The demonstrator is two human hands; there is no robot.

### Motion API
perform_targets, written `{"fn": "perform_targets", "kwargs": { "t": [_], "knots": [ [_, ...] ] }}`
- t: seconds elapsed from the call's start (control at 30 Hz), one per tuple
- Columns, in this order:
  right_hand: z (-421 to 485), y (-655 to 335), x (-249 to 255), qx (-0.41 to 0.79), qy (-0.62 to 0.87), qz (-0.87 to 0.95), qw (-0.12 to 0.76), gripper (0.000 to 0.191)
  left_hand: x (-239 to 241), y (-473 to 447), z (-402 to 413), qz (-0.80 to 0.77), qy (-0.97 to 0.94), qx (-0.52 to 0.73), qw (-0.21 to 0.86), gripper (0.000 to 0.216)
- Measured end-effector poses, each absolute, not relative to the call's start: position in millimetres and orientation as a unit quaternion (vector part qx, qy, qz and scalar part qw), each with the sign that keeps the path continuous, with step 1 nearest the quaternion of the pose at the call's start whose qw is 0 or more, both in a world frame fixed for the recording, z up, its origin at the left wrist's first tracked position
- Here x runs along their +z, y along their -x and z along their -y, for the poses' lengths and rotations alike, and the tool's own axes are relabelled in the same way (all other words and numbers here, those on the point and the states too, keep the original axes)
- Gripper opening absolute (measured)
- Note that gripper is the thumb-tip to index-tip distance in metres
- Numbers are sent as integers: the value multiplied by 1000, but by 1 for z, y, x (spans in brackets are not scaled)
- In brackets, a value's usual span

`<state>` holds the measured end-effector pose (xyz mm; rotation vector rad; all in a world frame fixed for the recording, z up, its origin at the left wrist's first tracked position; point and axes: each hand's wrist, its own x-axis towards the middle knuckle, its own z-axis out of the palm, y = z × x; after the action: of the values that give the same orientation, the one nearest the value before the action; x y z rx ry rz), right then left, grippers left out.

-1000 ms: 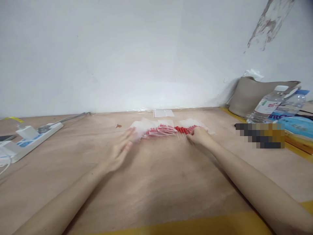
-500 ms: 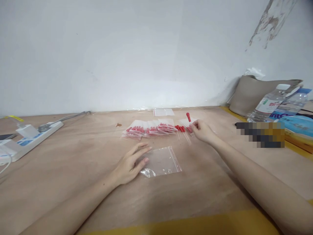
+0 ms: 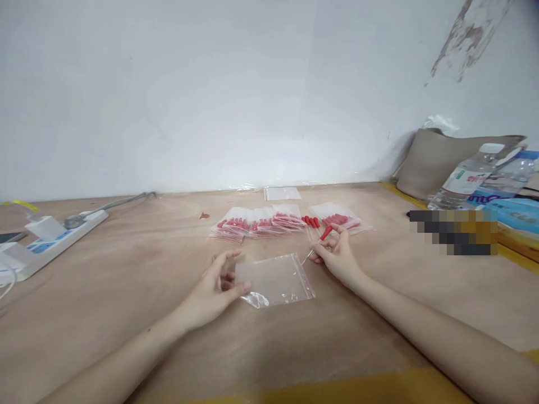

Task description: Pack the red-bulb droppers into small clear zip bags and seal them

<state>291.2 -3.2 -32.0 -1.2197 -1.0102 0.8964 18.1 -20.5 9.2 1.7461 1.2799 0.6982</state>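
My right hand (image 3: 337, 255) grips a dropper (image 3: 326, 232) with a red rubber bulb. Its thin glass tube slants down to the left, the tip by the zip edge of a clear zip-lock bag (image 3: 273, 278) lying flat on the table. At the bag's left edge is my left hand (image 3: 217, 289), fingers apart and thumb tip on the plastic. Behind the right hand, several loose red-bulbed droppers (image 3: 310, 221) lie side by side. Filled bags of droppers (image 3: 263, 220) overlap to their left, and another filled group (image 3: 339, 217) lies to their right.
A flat white zip bag (image 3: 282, 193) lies near the wall. On the left is a power strip (image 3: 71, 238) with plugs and a cable. Water bottles (image 3: 467, 179), a grey-brown bag (image 3: 433, 163) and a blue pack (image 3: 514, 216) stand at right, beside a blurred-out object (image 3: 458, 233).
My right hand has brought the dropper toward me and left, tilting it tip-down toward the clear bag. My left hand has drawn back slightly left, uncovering more of the bag's edge.
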Motion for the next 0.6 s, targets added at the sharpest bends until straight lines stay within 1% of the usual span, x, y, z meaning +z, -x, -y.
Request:
{"fn": "perform_targets", "kwargs": {
  "t": [0.1, 0.17, 0.2, 0.23, 0.33, 0.37, 0.4, 0.43, 0.5, 0.6],
  "knots": [
    [2, -290, -31, 390, 531, 434, 615, 71, 3, -22, 18, -480, -670, 303, 479, 64],
    [2, -290, -30, 390, 532, 429, 617, 68, -2, -23, 16, -480, -681, 292, 469, 59],
    [3, -290, -29, 391, 532, 426, 618, 68, -4, -23, 16, -486, -703, 286, 433, 55],
    [4, -291, -29, 390, 533, 423, 621, 68, -5, -22, 15, -492, -735, 280, 372, 51],
    [5, -292, -27, 392, 531, 419, 623, 66, -3, -20, 13, -442, -848, 259, 134, 37],
    [6, -292, -27, 396, 530, 419, 622, 65, -2, -19, 13, -403, -879, 240, 82, 36],
    [6, -293, -26, 403, 528, 419, 619, 64, -2, -18, 12, -364, -905, 213, 57, 36],
    [7, -293, -26, 411, 526, 417, 616, 63, -2, -18, 11, -329, -925, 181, 53, 37],
    [8, -295, -25, 435, 521, 405, 612, 60, -3, -17, 8, -292, -945, 121, 77, 42],
    [12, -299, -22, 475, 511, 389, 601, 56, -6, -18, 6, -301, -944, 86, 101, 46]
  ]
}}
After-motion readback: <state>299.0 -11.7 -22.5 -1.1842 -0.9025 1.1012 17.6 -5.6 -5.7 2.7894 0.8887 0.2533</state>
